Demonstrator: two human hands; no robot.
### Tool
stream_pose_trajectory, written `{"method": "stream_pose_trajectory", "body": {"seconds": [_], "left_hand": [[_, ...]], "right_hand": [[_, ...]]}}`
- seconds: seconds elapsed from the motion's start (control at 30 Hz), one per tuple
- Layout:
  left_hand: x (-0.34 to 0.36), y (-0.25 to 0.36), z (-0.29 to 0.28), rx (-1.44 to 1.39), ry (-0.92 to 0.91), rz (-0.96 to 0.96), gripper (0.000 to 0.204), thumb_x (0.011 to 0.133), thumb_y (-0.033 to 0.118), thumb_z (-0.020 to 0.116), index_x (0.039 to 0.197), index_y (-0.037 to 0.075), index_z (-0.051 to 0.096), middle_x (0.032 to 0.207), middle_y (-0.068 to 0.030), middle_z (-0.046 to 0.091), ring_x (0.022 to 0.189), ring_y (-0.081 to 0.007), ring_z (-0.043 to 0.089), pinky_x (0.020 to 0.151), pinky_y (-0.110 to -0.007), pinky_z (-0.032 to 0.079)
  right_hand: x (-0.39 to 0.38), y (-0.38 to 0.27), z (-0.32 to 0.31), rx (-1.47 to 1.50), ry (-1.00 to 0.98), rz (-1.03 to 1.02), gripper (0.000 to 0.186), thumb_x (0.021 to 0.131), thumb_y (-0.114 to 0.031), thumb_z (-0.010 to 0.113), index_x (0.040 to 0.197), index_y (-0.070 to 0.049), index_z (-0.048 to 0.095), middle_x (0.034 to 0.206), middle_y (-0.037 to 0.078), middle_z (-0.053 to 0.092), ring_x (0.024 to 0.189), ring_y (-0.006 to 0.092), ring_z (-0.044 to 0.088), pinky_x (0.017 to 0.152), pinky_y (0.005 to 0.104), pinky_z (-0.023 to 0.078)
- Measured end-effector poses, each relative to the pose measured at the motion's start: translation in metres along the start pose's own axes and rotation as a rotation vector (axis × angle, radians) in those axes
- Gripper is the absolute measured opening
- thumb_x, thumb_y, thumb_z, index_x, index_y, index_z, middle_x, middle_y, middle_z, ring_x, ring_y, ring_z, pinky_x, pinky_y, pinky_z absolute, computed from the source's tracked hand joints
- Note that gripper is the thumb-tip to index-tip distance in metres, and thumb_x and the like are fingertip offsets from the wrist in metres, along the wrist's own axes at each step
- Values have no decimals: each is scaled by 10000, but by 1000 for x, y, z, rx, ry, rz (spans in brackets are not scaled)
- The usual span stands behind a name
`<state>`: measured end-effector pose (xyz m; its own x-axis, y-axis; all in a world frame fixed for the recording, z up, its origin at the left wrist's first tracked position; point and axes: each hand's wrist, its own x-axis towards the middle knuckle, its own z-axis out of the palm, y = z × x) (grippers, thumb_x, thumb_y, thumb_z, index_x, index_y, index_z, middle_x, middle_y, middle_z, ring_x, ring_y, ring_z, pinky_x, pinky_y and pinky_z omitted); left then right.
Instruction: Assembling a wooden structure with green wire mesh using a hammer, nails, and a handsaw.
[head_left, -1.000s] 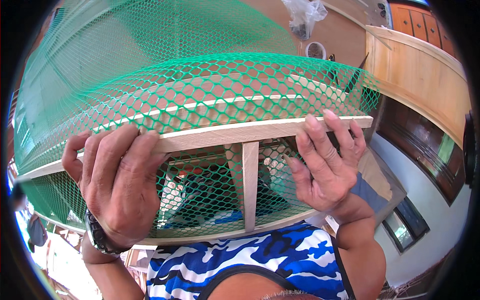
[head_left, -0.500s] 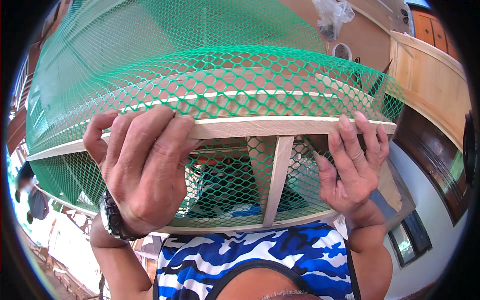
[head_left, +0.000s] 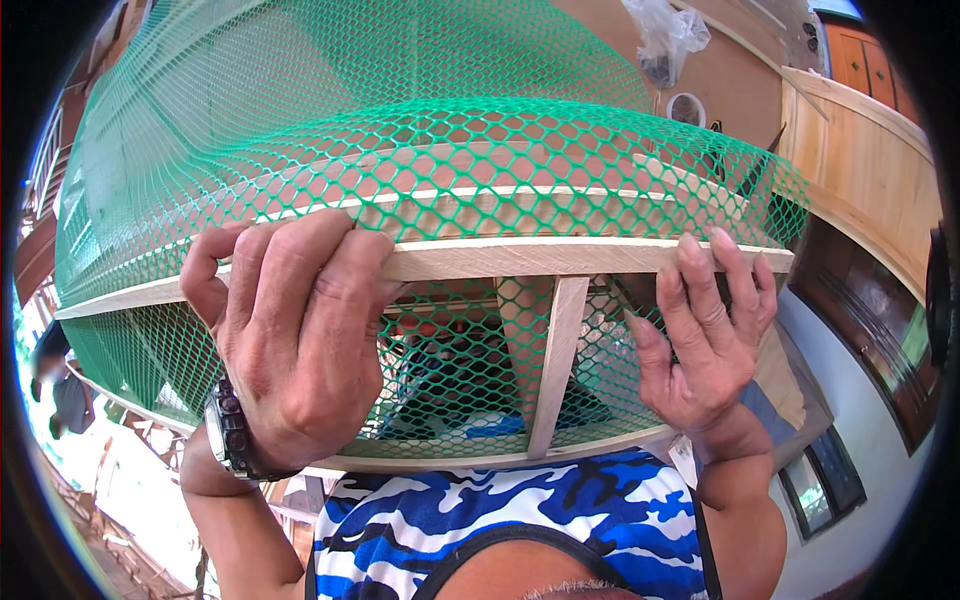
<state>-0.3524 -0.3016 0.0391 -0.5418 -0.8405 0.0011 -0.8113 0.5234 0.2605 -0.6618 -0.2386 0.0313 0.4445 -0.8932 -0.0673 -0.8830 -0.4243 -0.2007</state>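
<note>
A pale wooden frame covered in green plastic mesh [head_left: 520, 135] stands right in front of me. Its top rail [head_left: 560, 255] runs across the view, and an upright slat [head_left: 556, 365] drops from it. My left hand [head_left: 290, 350], with a dark watch on the wrist, is closed over the rail left of the slat; its fingertips are hidden behind the wood and mesh. Farther right, the fingers of my right hand [head_left: 705, 340] lie spread against the rail, tips at its upper edge. The right thumb stands apart below, over the mesh.
A clear plastic bag [head_left: 668, 35] and a round container [head_left: 686, 108] are on the brown surface beyond the frame. At the right stands a pale wooden panel [head_left: 860, 160] near a dark door [head_left: 865, 310]. A person [head_left: 70, 390] is at the far left.
My left hand has slid slightly to the right along the rail. My right hand stays in nearly the same place on the rail.
</note>
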Motion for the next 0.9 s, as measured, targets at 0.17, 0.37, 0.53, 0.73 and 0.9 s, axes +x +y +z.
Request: {"method": "stream_pose_trajectory", "body": {"seconds": [0.17, 0.37, 0.53, 0.73, 0.9], "left_hand": [[0, 3, 5, -18, 29, -25, 281, 822, 78, 740, 1090, 61, 656, 1039, -100, 626, 973, -300, 614, 994, -466, 381], [5, 4, 13, 10, 92, 18, 397, 708, 36, 773, 1087, 74, 660, 1052, -83, 623, 936, -281, 615, 930, -450, 393], [3, 3, 16, 27, 98, 6, 371, 728, 58, 769, 1080, 74, 653, 1038, -93, 615, 921, -288, 607, 908, -450, 395], [2, 0, 13, -27, 112, -10, 338, 740, 72, 765, 1060, 71, 657, 1014, -91, 610, 901, -285, 599, 893, -440, 391], [3, 0, 6, -41, 65, 4, 298, 813, 49, 749, 1095, 52, 653, 1045, -107, 623, 966, -293, 614, 969, -440, 394]], "right_hand": [[-1, 1, 0, 17, -3, 23, 447, 936, -251, 674, 1329, -42, 645, 1428, 164, 591, 1369, 407, 489, 1165, 550, 257], [-2, 7, 0, 36, -14, 40, 434, 942, -291, 671, 1291, -32, 673, 1414, 163, 602, 1369, 404, 487, 1174, 540, 243], [-1, 5, 1, 11, -18, 22, 459, 953, -311, 658, 1312, -26, 660, 1415, 171, 600, 1373, 407, 482, 1172, 541, 240], [0, 3, 0, 6, -34, 16, 477, 963, -313, 644, 1345, -28, 637, 1436, 177, 581, 1375, 413, 478, 1170, 549, 238], [0, 0, 1, 12, -17, 21, 481, 955, -293, 651, 1361, -36, 628, 1445, 176, 574, 1384, 414, 473, 1165, 550, 244]]}}
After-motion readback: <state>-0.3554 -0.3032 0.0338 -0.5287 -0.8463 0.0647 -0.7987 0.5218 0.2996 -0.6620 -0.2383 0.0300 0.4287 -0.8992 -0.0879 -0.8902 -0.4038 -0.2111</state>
